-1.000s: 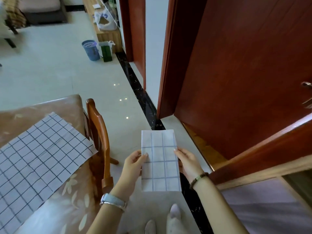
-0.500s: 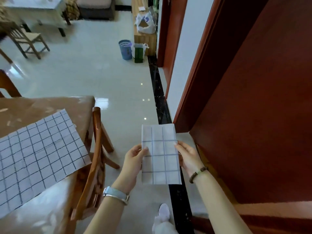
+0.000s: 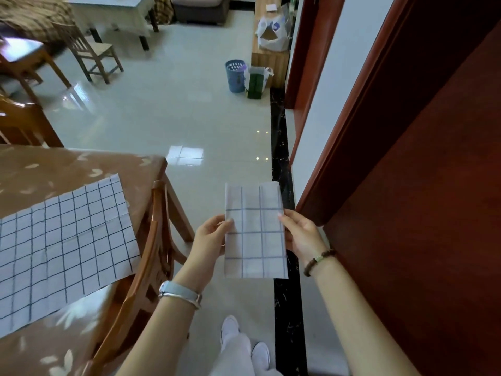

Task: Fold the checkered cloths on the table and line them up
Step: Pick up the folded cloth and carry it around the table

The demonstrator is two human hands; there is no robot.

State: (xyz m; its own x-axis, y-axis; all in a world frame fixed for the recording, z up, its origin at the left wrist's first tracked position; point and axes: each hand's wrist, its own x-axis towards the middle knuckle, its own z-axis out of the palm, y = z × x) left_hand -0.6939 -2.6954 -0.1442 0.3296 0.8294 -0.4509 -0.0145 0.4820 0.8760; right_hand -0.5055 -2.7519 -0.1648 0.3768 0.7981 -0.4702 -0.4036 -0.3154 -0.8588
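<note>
A folded checkered cloth (image 3: 254,232), white with blue lines, hangs upright in the air over the floor, right of the table. My left hand (image 3: 210,238) pinches its left edge and my right hand (image 3: 302,234) pinches its right edge. A second checkered cloth (image 3: 62,248) lies spread flat on the brown table (image 3: 81,164) at the left, its near part running out of view.
A wooden chair (image 3: 151,256) is tucked against the table's right side, between the table and my hands. A red-brown door (image 3: 412,172) and its frame fill the right. Farther off on the tiled floor stand a blue basket (image 3: 235,76), a green bag (image 3: 256,82) and another chair (image 3: 92,51).
My view has swung left, so the table, flat cloth and far room show more and the door less. Both hands keep the same hold on the folded cloth.
</note>
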